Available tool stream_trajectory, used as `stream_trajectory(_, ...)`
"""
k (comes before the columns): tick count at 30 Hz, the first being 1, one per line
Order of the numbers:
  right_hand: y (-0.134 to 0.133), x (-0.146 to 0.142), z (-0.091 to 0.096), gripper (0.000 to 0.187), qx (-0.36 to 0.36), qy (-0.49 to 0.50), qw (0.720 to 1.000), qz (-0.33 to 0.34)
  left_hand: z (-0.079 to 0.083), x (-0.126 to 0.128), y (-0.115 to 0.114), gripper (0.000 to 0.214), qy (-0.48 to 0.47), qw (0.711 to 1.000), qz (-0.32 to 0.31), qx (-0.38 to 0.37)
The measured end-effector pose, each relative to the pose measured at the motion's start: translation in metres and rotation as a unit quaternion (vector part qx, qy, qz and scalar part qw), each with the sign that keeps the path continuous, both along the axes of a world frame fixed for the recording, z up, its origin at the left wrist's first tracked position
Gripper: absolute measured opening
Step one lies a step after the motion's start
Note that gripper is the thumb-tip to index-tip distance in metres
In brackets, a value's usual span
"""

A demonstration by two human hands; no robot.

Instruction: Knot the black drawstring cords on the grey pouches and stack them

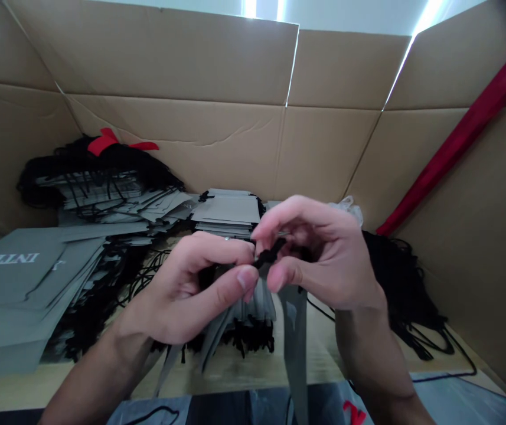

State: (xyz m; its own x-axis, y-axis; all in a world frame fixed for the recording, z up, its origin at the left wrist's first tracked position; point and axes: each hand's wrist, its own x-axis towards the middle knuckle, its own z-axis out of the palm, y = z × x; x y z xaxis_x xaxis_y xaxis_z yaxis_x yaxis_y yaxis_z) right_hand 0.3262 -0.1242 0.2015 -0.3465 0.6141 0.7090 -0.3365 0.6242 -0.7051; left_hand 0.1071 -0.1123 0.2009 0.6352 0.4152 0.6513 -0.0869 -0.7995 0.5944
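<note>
Here we pinch a black cord (269,257) between left hand (191,289) and right hand (327,262), both closed on it, just above the grey bag (294,336). We seem mid-knot; tightening would call for a steady, even pull.

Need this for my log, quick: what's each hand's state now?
Left hand: closed, pinching the black cord.
Right hand: closed, pinching the same black cord.

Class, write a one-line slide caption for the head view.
Left hand and right hand pinch a black cord over a grey bag, bag stacks and cardboard walls behind.
</note>
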Motion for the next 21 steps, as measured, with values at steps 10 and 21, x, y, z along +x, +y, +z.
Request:
stream_trajectory(10,-0.004,0.011,0.012,0.025,0.003,-0.049,0.994,-0.093,0.0,0.006,0.001,0.024,0.009,0.994,0.085,0.065)
stream_trajectory(21,0.005,0.006,0.003,0.015,0.051,-0.031,0.991,-0.117,-0.003,0.01,-0.002,0.029,0.026,0.983,0.104,0.15)
